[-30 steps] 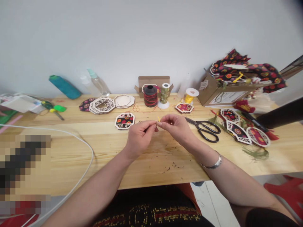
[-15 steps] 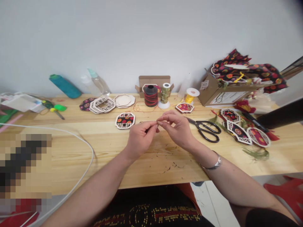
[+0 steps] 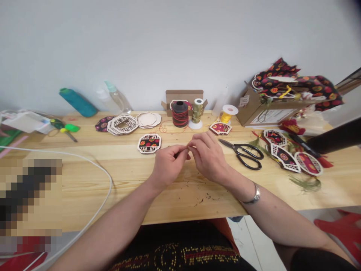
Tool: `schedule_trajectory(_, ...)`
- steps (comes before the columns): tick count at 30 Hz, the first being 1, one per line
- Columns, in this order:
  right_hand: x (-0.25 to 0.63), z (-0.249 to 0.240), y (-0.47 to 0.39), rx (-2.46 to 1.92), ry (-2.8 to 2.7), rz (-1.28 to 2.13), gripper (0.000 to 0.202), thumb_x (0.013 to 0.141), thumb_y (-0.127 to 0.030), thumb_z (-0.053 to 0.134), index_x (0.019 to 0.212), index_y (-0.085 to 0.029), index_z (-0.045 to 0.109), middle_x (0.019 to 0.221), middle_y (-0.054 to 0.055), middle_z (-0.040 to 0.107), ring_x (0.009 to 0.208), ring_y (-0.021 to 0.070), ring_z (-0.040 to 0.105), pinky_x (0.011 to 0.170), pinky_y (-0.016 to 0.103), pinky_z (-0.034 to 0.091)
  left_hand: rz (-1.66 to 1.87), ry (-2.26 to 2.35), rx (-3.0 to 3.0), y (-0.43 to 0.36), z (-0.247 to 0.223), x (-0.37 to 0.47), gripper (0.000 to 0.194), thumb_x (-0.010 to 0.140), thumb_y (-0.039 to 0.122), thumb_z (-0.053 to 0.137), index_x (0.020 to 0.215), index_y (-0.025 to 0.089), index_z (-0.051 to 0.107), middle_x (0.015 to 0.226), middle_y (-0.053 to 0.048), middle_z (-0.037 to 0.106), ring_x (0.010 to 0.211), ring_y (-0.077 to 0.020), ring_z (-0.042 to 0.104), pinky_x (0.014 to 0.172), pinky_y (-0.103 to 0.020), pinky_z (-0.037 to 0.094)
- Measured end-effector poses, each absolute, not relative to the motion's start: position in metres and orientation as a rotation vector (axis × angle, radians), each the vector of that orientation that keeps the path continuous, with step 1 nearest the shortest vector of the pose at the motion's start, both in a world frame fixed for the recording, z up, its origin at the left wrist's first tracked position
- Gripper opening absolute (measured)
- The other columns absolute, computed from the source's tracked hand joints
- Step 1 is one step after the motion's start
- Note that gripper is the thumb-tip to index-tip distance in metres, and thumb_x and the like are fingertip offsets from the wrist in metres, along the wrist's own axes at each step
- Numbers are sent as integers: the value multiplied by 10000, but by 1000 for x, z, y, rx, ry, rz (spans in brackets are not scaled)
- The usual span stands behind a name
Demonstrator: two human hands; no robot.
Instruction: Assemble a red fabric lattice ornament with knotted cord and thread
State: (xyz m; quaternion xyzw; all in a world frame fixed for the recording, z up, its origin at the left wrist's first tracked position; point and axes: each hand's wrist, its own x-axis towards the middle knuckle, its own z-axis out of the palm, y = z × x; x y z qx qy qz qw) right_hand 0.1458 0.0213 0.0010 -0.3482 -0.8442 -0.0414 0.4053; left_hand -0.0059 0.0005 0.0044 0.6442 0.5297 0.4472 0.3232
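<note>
Between table edge [image 3: 194, 216] and spools [image 3: 180, 118], left hand [image 3: 168, 165] and right hand [image 3: 211, 159], fingertips pinched together, anything held hidden.

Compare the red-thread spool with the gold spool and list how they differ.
Colour: the red-thread spool has a dark top, while the gold spool has a white one.
Width: the red-thread spool has a thick wound body; the gold spool's is slimmer.
Base: the gold spool flares into a broad white foot, which the red-thread spool lacks.
Both stand upright on the wooden table.
</note>
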Motion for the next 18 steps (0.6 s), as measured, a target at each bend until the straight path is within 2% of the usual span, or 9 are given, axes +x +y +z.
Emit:
schedule_trajectory(7, 142, -2, 16, -833, -2106, 120, 164, 906, -68, 415, 863, -187, 519, 996, 106, 559, 899, 212, 465, 793, 379, 447, 1129, 1346, 1486, 4, 9, -6, 143, 762, 231, 653, 692, 173, 763, 610, 0, 704, 586, -116, 606, 589, -218, 476)
schedule_trajectory(12, 140, -2, 13, -817, -2099, 117, 158, 924, -96, 428, 885, -209, 532, 1077, 104, 538, 1002, 228, 451, 870, 434, 432, 1172, 1235, 1209, 8, 7, -7, 188, 690, 330, 738, 742, 153, 777, 460, 30, 552, 449, -73, 410, 440, -218, 330)
schedule_trajectory(18, 141, -2, 11, -773, -2131, 204, 157, 918, -110, 453, 868, -212, 562, 1040, 94, 570, 984, 211, 492, 858, 408, 457, 1248, 1139, 915, 14, 4, -10, 246, 616, 326, 803, 752, 124, 771, 515, 19, 572, 439, -31, 340, 419, -195, 229)
